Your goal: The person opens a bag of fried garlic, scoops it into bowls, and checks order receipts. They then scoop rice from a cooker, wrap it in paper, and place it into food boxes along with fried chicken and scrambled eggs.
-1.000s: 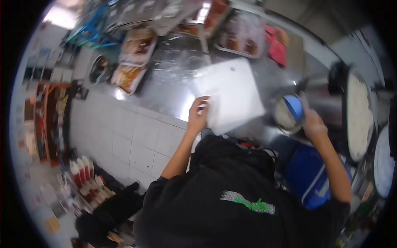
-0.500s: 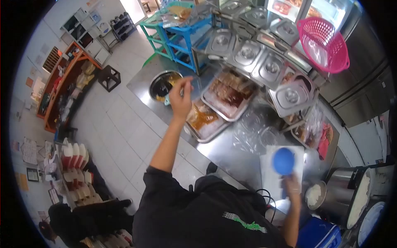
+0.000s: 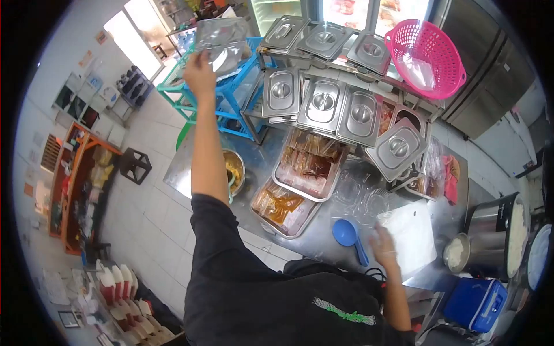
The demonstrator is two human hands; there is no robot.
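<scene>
The hands are well apart: the left hand (image 3: 200,76) reaches far out with its fingers bent at the near edge of some clear plastic (image 3: 225,32) above a blue rack (image 3: 235,102), and whether they grip it cannot be told. The right hand (image 3: 384,247) is blurred, fingers loosely extended, holding nothing that shows, at the left edge of a white sheet (image 3: 412,236); contact is unclear.

Just left of the right hand, a blue ladle (image 3: 345,233) lies on the steel desk (image 3: 316,241). Its long axis slants, bowl pointing away from the person and to the left, handle running back toward the body. The white sheet is longer in the direction away from the person.

Between the hands, a nearer tray (image 3: 292,236) and a farther tray (image 3: 309,198) hold wrapped brown food. Close by the left forearm, a metal bowl (image 3: 243,174) has something yellow in it. Beyond both hands stand lidded steel pans (image 3: 321,102) and, farther right, a pink basket (image 3: 430,37) containing clear plastic. To the right hand's right, a small pot (image 3: 446,254) and a large pot (image 3: 487,222) contain something white.
</scene>
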